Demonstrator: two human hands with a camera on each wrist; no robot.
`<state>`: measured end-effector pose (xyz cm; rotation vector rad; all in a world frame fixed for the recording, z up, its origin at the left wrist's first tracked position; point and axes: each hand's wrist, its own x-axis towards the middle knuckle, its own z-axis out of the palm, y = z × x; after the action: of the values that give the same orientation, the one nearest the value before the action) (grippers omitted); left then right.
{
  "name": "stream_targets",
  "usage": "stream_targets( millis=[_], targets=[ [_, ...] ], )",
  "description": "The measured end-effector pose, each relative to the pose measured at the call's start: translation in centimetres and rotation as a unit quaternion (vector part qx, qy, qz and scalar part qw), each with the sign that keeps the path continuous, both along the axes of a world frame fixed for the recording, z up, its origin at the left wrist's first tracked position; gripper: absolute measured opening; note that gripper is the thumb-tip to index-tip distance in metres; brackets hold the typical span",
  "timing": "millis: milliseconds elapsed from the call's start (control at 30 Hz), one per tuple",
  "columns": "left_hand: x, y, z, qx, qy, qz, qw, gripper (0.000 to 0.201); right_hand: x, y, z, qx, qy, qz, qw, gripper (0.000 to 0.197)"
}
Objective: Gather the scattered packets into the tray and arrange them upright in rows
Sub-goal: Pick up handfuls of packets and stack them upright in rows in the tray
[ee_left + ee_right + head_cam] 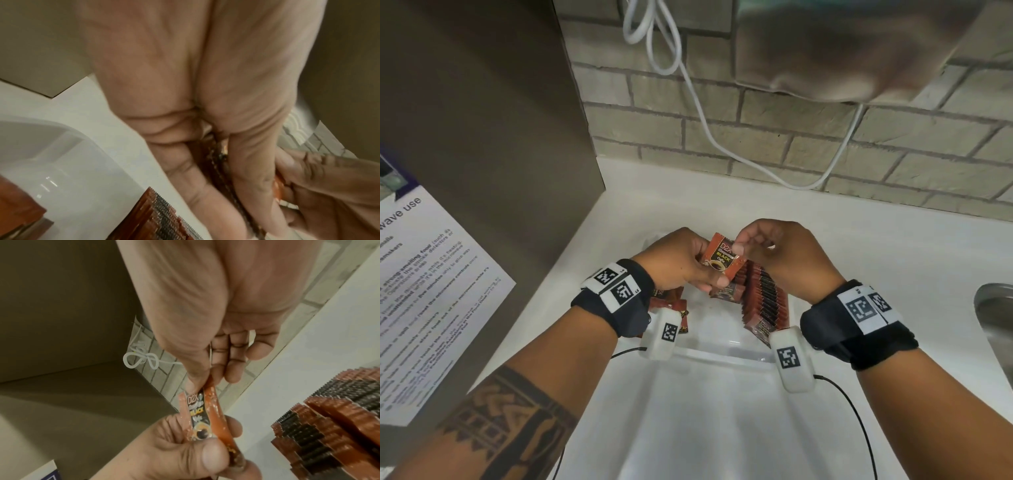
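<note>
The left hand (678, 263) holds a small stack of packets (722, 260) above the tray (722, 353), thumb pressed on the front face at the bottom edge and fingers curled behind. The front packet is red-orange with a black panel reading "D2X" and "BLACK" over a coffee cup picture. The right hand (787, 253) pinches the top right corner of that front packet between thumb and forefinger, its other fingers curled loosely behind. In the right wrist view, the pinched packet (197, 412) runs from the right thumb down to the left thumb (211, 456), and a second packet edge shows just beside it in the same grip.

The tray is clear plastic and sits on a white counter (893, 257). In it, a long row of packets (763, 301) stands on edge at about 4 o'clock from the held stack, running toward the near right corner. A few loose packets (671, 305) lie at about 7 o'clock, partly hidden under the left wrist. How many the left hand holds cannot be told.

At 12 o'clock a brick wall (791, 130) carries a white cable (705, 113). At 9 o'clock a grey panel (482, 137) bears a printed notice (431, 291), and at 3 o'clock a metal sink (996, 318) edge shows.
</note>
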<state>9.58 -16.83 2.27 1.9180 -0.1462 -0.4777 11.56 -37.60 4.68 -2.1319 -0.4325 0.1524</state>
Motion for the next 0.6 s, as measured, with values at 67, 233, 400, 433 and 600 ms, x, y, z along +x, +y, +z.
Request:
stream_targets(
  millis=[67, 233, 400, 433, 600],
  targets=[
    [0.0, -0.1, -0.2, 0.023, -0.026, -0.003, 0.999, 0.024, 0.1, 0.1, 0.2, -0.001, -0.007, -0.002, 1.0, 0.006],
    [-0.2, -0.3, -0.6, 0.085, -0.057, 0.012, 0.995, 0.026, -0.1, 0.2, -0.1, -0.046, -0.015, -0.002, 0.999, 0.008],
    [-0.3, 0.5, 0.0, 0.358, -0.038, -0.036, 0.932, 0.057, 0.1, 0.3, -1.4, -0.149, -0.021, 0.004, 0.989, 0.006],
    [-0.3, 0.8, -0.2, 0.387, -0.031, -0.039, 0.921, 0.06, 0.3, 0.3, -1.8, -0.165, -0.021, 0.009, 0.986, 0.006],
    [-1.0, -0.3, -0.6, 0.362, 0.018, -0.139, 0.922, 0.03, 0.5, 1.0, -4.1, -0.228, -0.008, 0.018, 0.973, 0.012]
  ],
)
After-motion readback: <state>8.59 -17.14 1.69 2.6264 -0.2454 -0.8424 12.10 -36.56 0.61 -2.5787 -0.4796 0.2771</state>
